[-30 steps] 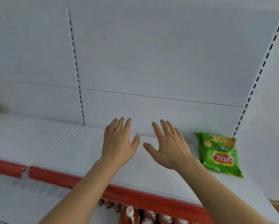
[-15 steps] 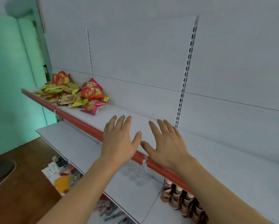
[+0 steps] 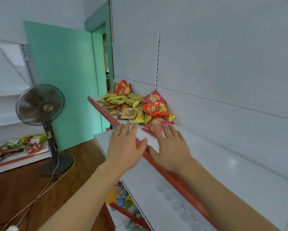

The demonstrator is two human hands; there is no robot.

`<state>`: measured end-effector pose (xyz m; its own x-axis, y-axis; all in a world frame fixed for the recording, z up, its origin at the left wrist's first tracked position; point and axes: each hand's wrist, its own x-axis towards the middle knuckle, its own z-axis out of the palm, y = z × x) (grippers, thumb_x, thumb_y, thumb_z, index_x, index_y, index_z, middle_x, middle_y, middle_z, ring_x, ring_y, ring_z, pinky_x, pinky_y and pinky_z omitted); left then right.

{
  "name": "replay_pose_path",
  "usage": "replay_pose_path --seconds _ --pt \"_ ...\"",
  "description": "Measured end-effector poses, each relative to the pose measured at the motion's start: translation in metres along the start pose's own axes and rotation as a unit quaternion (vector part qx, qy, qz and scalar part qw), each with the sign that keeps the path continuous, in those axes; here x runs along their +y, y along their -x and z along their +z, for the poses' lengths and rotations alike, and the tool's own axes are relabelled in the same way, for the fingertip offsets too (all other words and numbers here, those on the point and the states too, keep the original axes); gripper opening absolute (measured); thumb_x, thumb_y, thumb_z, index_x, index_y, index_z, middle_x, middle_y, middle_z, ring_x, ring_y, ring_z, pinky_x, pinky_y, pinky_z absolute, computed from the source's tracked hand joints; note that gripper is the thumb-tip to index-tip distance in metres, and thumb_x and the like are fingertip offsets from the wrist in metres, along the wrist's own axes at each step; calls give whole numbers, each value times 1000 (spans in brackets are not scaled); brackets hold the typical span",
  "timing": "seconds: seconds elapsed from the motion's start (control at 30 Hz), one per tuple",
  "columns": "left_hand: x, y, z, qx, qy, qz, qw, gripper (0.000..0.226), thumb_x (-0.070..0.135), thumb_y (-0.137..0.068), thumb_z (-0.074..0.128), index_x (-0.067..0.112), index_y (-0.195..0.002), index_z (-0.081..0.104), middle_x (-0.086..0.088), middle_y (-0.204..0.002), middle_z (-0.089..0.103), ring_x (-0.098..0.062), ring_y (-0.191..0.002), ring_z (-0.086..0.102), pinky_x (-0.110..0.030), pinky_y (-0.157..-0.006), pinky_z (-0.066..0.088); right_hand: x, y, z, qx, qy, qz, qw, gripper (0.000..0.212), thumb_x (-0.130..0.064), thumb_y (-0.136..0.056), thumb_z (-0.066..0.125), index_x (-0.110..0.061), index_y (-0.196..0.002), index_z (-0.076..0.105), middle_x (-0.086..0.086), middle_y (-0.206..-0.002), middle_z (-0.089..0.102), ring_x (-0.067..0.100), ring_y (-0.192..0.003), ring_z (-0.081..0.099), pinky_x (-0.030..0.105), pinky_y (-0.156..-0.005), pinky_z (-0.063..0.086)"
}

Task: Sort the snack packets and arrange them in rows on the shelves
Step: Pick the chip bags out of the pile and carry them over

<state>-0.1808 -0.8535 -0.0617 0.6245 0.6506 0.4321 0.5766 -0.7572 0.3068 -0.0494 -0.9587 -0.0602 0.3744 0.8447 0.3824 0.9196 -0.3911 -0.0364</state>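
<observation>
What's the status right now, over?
Left hand and right hand open, holding nothing. Snack packets piled unsorted on shelf. Nothing blocking reach.

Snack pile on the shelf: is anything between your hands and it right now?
Nothing visible. Both the left hand and right hand are open and empty, just short of the snack pile. The nearest pink packet lies right at the right hand's fingertips; only bare white shelf surrounds them.

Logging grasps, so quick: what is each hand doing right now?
Left hand: open, fingers straight, holding nothing.
Right hand: open, fingers spread, holding nothing; fingertips near the pink packet, contact unclear.
</observation>
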Motion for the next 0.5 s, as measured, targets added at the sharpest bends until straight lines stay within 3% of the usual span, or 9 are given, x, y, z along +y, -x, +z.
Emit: replay_pose_path --seconds 0.17,0.33,0.5 --pt "-46 -56 12 8 11 -13 1000 67 54 -104 41 20 -161 29 -2 -165 32 -24 -155 22 -46 -126 22 -9 -77 30 -7 3 -3 1000 79 -67 -95 29 -24 -159 17 12 -165 21 33 -153 12 48 -123 15" --pt "-87 -114 41 0 37 17 999 66 52 -105 43 19 -160 30 -3 -164 34 -25 -154 24 -45 -126 23 -12 -135 63 -10 16 25 1000 85 -71 -86 16 -26 -158 20 10 -164 23 34 -153 15 50 -122 17" --pt "-116 -180 75 -17 73 98 992 65 47 -105 46 15 -160 31 -6 -163 36 -26 -153 26 -44 -125 25 -7 -175 90 9 44 96 994 79 -69 -92 27 -23 -156 29 11 -160 32 35 -150 23 51 -121 22"
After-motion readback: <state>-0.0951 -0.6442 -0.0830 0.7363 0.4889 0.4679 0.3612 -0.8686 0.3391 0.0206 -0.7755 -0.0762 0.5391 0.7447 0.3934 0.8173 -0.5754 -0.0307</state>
